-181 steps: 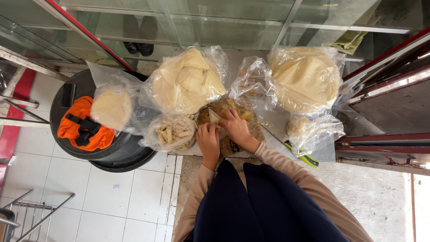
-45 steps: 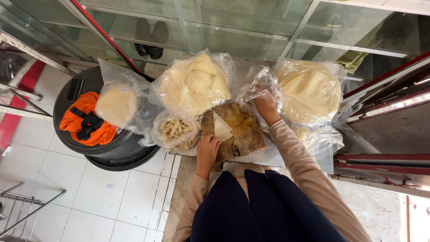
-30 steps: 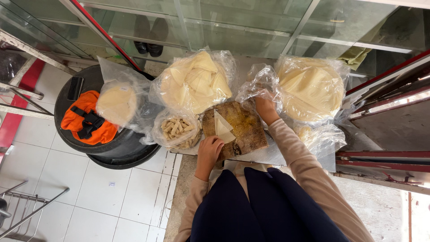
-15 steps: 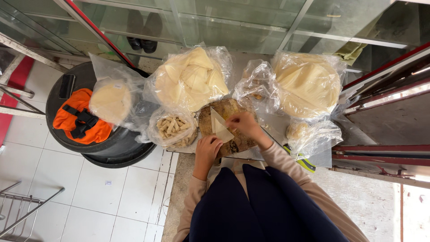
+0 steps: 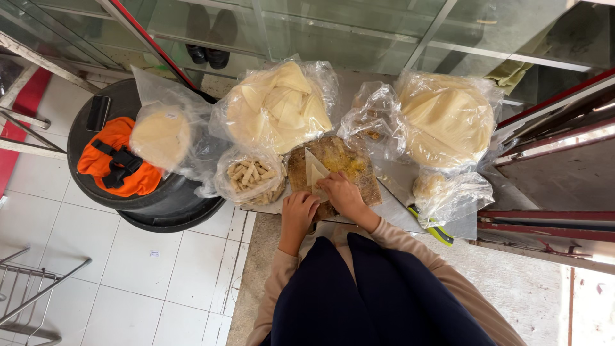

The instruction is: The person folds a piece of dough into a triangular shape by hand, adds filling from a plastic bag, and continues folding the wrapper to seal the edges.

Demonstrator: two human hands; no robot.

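Note:
A pale triangular pastry sheet [image 5: 314, 172] lies on a brown, oil-stained wooden board [image 5: 349, 163] at the counter's middle. My right hand [image 5: 343, 194] rests its fingers on the sheet's near end, pinching it. My left hand [image 5: 300, 210] sits just left of it at the board's near edge, fingers curled, touching the sheet's corner. A clear bag of rolled pastry sticks [image 5: 252, 179] lies left of the board.
Plastic bags of pale dough sheets lie around the board: a folded pile [image 5: 278, 106], a round stack [image 5: 447, 118], a small round stack [image 5: 160, 136] on a black bin [image 5: 160, 202] with orange cloth [image 5: 115, 157]. A green-handled knife [image 5: 430, 228] lies right. Glass panels stand behind.
My right hand came back from the crumpled bag at the right to the board and now holds the pastry sheet beside my left hand.

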